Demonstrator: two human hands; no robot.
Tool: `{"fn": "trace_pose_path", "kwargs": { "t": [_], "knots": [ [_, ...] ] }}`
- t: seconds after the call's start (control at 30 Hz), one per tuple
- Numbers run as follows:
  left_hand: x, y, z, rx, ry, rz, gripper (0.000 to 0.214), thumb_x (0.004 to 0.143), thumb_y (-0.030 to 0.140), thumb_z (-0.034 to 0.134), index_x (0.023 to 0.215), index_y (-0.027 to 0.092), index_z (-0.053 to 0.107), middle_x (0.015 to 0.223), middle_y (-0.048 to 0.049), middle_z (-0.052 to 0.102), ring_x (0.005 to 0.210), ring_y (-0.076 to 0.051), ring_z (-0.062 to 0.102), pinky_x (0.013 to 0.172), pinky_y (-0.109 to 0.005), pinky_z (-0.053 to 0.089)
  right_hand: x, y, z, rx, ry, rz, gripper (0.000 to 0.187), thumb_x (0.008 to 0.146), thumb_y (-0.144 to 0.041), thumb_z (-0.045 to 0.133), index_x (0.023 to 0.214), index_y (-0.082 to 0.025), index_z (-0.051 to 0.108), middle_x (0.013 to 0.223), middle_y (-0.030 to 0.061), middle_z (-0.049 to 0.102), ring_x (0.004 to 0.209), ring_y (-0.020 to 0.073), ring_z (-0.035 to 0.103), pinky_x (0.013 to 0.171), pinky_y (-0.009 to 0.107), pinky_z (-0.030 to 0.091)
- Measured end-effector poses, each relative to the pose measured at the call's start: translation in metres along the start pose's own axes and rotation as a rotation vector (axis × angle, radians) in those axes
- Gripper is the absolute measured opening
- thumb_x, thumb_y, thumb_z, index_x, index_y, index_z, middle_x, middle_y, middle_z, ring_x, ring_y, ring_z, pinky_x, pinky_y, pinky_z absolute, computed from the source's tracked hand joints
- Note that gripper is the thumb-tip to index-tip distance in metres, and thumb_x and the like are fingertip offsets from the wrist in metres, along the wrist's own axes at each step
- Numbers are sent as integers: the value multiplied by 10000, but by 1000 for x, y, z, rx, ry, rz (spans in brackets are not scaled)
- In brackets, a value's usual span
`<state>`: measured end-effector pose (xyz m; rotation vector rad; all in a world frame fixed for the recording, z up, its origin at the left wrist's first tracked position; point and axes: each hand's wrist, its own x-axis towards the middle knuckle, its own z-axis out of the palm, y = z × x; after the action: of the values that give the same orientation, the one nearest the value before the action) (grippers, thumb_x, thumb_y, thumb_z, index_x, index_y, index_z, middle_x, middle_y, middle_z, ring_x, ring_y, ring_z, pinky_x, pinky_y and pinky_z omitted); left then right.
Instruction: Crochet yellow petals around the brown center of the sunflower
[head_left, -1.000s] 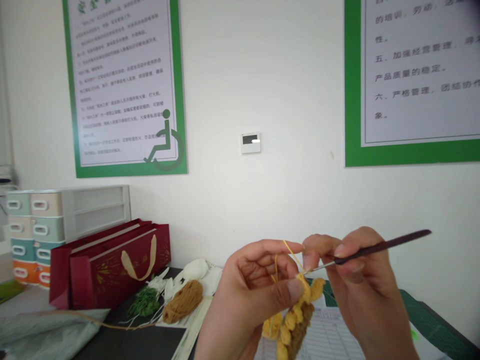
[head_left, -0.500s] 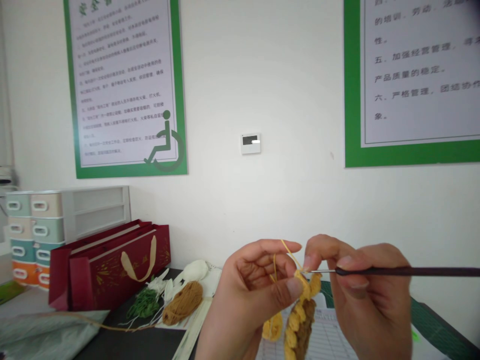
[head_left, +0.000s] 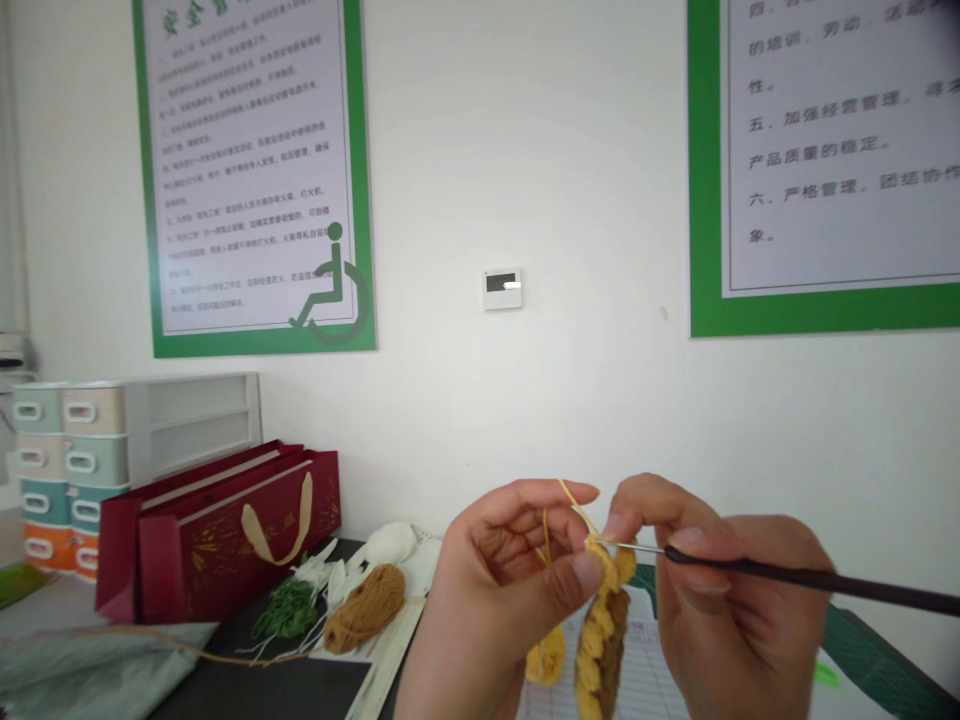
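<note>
My left hand (head_left: 517, 590) pinches the top edge of a yellow and brown crochet piece (head_left: 600, 640), with a strand of yellow yarn (head_left: 574, 492) running over its raised index finger. In my right hand (head_left: 727, 590) is a crochet hook (head_left: 810, 577) with a dark handle, gripped like a pen. The hook's metal tip meets the yellow stitches beside my left thumb. My right index finger reaches to the top of the work, near the yarn. Behind the left wrist, a small ball of yellow yarn (head_left: 546, 656) is partly hidden.
At left, dark red gift bags (head_left: 225, 530) stand before a drawer unit (head_left: 94, 460). Brown yarn (head_left: 367, 607), green yarn (head_left: 286, 608) and white pieces (head_left: 390, 543) lie on the dark table. A printed grid sheet (head_left: 649, 665) and a green mat (head_left: 877, 650) lie beneath and beyond my hands.
The hook's handle end has tilted downward at the right, and my right hand has turned slightly with it. My left hand keeps its pinch on the crochet piece, nearly still.
</note>
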<state>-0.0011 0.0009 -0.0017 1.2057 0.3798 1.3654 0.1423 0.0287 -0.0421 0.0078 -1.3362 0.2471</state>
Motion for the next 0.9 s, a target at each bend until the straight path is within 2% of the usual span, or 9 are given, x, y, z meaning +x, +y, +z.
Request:
{"fn": "trace_pose_path", "kwargs": {
  "t": [0.17,0.43,0.57,0.67,0.77,0.9],
  "knots": [
    [-1,0,2,14,42,30,311,663,147,951,954,186,851,774,-14,688,722,-101,617,700,-194,499,1,0,3,-41,-25,-40,140,1018,-197,586,1119,-277,641,922,33,744,850,206,713,630,335,538],
    [-3,-1,8,27,100,92,310,629,161,974,913,207,858,743,1,701,732,-100,623,693,-178,511,-3,6,7,8,27,23,105,1016,-229,599,1096,-290,629,917,30,726,886,203,699,661,332,560],
    [-6,-6,12,115,149,209,263,682,113,910,914,223,851,735,1,726,729,-123,647,655,-192,518,-2,7,12,210,69,149,25,1021,-306,602,1036,-291,614,904,12,712,835,179,659,692,327,556],
    [-8,-9,15,214,188,334,286,722,34,816,922,236,845,739,2,738,746,-138,673,706,-214,540,0,5,15,358,111,302,98,988,-371,651,944,-291,616,854,-11,677,794,170,631,699,328,545],
    [-9,-10,17,258,170,449,327,739,-11,755,925,243,842,761,0,743,752,-148,690,789,-249,566,2,2,18,446,174,423,201,929,-426,727,856,-276,614,822,-29,625,783,152,602,722,321,524],
    [-10,-11,18,272,137,503,346,760,-38,729,917,250,839,801,-8,747,805,-178,721,843,-291,572,4,0,20,569,179,511,244,910,-423,752,815,-257,600,748,-43,558,725,127,558,684,298,498]
  ]
}}
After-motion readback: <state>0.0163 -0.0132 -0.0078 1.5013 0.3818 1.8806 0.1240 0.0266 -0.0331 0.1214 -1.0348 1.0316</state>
